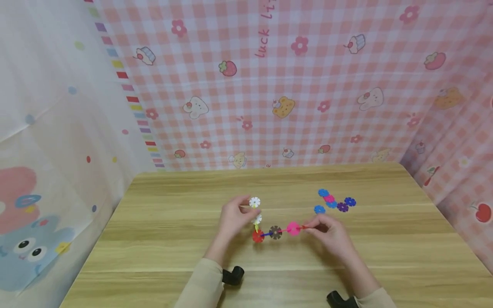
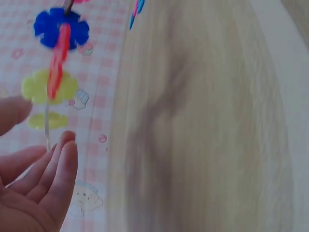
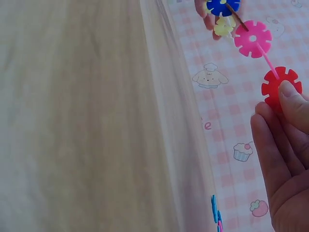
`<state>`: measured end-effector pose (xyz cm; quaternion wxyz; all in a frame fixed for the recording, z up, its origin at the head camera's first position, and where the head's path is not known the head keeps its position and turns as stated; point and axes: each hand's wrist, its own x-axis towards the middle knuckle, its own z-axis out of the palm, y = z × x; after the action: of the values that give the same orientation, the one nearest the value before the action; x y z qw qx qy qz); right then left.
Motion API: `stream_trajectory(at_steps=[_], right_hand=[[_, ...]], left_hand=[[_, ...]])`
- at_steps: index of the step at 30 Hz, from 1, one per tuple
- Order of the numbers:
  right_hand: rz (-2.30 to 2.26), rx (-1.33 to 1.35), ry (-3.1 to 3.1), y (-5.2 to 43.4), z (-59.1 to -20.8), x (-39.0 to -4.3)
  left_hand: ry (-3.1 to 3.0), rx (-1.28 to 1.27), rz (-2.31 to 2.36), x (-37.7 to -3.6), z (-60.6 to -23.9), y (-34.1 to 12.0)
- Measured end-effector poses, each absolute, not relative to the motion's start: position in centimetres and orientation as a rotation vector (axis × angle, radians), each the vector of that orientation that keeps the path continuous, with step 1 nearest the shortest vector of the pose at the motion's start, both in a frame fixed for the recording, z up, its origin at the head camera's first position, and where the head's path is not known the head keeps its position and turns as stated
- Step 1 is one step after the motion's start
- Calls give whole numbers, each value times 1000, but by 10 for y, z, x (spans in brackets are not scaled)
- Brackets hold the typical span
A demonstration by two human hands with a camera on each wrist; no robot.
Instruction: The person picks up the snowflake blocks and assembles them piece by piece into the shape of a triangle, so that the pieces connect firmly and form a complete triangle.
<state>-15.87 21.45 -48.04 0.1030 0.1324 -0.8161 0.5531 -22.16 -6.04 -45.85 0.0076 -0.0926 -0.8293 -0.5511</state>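
Observation:
A chain of plastic snowflake discs [image 1: 275,232] hangs just above the wooden table [image 1: 161,239] between my two hands. From left to right it runs white, pale yellow, red, dark brown and pink. My left hand [image 1: 248,205] pinches the white disc [image 1: 254,202] at the chain's upper left end. In the left wrist view the left hand [image 2: 43,128] shows its thumb and fingertips around a pale disc, below a yellow disc [image 2: 48,87] and a blue disc [image 2: 61,29]. My right hand [image 1: 310,226] pinches the right end; the right wrist view shows the right hand [image 3: 285,96] gripping a red disc [image 3: 277,82] beside the pink disc [image 3: 253,38].
Several loose discs [image 1: 332,204], blue, pink and purple, lie on the table beyond my right hand. Pink checked cloth [image 1: 292,85] hangs behind and to the right, pale cloth on the left. Black wrist cameras [image 1: 233,276] sit on both sleeves.

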Motion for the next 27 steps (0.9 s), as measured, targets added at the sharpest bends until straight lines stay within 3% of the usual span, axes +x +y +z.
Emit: stream_trajectory(at_steps=[27], right_hand=[[1629, 537, -2683, 214, -493, -172]], left_hand=[[-2522, -208, -1353, -218, -461, -46]])
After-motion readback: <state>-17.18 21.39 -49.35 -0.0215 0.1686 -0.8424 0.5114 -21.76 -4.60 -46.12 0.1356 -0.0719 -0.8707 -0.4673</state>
